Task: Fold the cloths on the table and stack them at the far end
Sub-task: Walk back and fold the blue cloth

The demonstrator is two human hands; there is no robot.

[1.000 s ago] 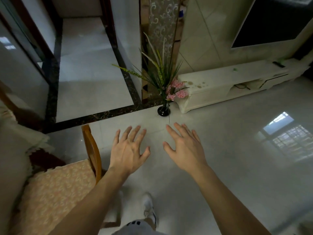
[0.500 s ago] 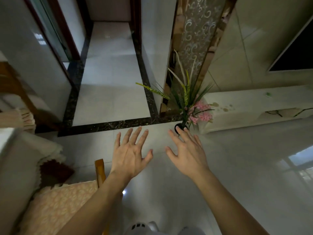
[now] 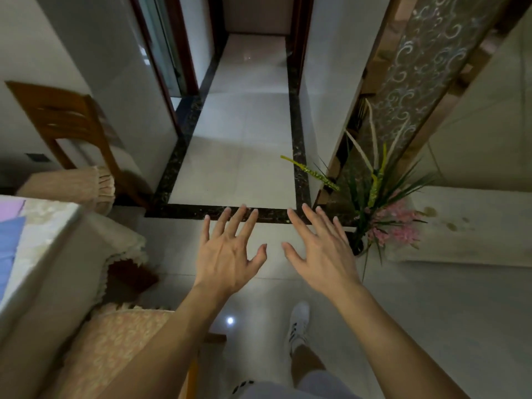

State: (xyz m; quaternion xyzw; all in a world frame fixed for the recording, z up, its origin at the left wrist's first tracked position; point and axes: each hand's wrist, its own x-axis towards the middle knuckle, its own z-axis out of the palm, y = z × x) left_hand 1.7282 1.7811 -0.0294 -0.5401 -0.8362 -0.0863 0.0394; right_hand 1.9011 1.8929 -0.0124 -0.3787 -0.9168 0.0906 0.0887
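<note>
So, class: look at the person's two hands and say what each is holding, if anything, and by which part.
Nothing is held. The left hand and right hand are both open with fingers spread, above the floor.

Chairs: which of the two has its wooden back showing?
The far chair by the wall, beyond the table, shows its slatted wooden back. The near chair, under the left hand's forearm, shows mostly its patterned seat cover.

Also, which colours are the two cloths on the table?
Blue cloth and lilac cloth, at the head view's left edge.
</note>
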